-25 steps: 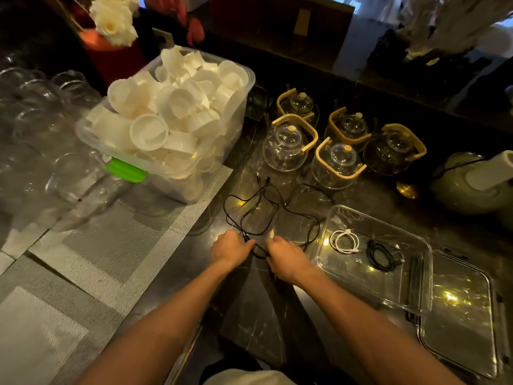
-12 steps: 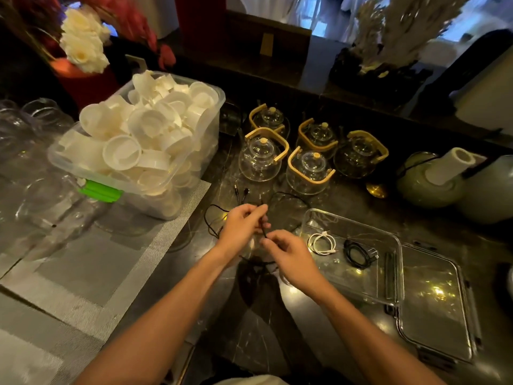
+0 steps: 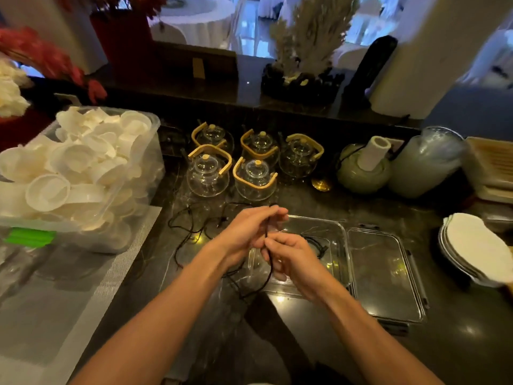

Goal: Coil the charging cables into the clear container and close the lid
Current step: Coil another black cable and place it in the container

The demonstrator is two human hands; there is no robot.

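A thin black cable lies in loose loops on the dark counter and runs up between my hands. My left hand is raised above the counter with the cable at its fingers. My right hand pinches the same cable just below it. Both hands hover over the left end of the clear container, which stands open. A coiled black cable lies inside it; my hands hide the rest of the inside. The clear lid lies flat to the right of the container.
A big clear bin of white cups sits at the left on a grey mat. Several glass teapots stand behind the cable. A green pot, a jar and stacked plates are at the right.
Both hands lifted the black cable off the counter and moved right, over the container's left end. Fewer loops lie spread on the counter. The camera view shifted up and right.
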